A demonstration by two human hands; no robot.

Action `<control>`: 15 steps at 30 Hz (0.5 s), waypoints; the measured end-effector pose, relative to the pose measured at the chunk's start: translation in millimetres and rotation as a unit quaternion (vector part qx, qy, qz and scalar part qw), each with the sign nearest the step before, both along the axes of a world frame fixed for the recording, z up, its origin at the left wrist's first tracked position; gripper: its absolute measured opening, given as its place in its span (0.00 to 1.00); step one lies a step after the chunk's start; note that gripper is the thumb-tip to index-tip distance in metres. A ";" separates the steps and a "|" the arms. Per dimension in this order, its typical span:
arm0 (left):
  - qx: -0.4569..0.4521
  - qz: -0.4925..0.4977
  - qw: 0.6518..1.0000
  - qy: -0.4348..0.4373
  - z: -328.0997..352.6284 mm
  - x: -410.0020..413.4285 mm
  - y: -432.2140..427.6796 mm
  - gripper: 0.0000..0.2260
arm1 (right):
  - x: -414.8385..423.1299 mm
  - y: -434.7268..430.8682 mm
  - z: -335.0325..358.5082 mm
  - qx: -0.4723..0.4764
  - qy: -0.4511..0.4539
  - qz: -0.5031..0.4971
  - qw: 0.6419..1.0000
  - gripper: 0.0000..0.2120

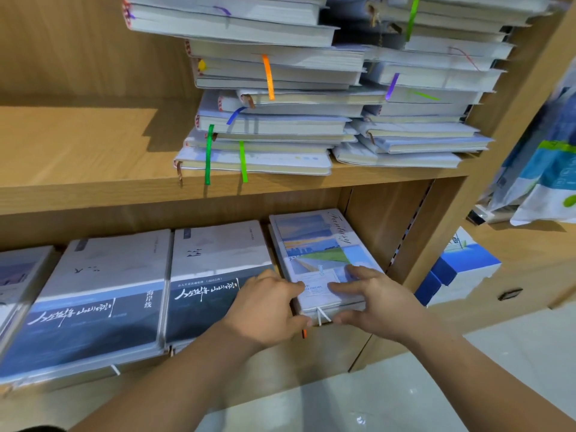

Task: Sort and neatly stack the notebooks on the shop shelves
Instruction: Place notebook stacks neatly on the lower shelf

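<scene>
Both forearms reach in. The left hand [268, 307] and right hand [377, 300] each close their grip on the near end of the landscape-cover notebook stack [314, 244]. It lies on the lower shelf [336, 344], its long axis running away from both hands, which are equally near.

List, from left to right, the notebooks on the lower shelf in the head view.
A cut-off notebook → grey-blue notebook → dark blue notebook → landscape-cover stack, gripped by the left hand and right hand.
</scene>
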State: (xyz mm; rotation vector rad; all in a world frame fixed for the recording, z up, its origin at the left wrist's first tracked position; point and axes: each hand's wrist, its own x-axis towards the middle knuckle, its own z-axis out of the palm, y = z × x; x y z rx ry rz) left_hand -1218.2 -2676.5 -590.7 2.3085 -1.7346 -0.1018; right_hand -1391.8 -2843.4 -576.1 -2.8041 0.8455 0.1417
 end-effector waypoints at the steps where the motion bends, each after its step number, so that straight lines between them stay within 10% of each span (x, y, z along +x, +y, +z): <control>1: 0.002 0.001 1.000 -0.013 -1.6 -3.3 -1.0 0.20 | -2.7 1.5 -1.0 -0.008 0.004 -0.002 1.000 0.29; 15: -0.074 0.029 0.996 0.030 -8.0 -18.3 8.8 0.16 | -3.6 18.5 -6.6 -0.148 0.009 0.008 0.989 0.20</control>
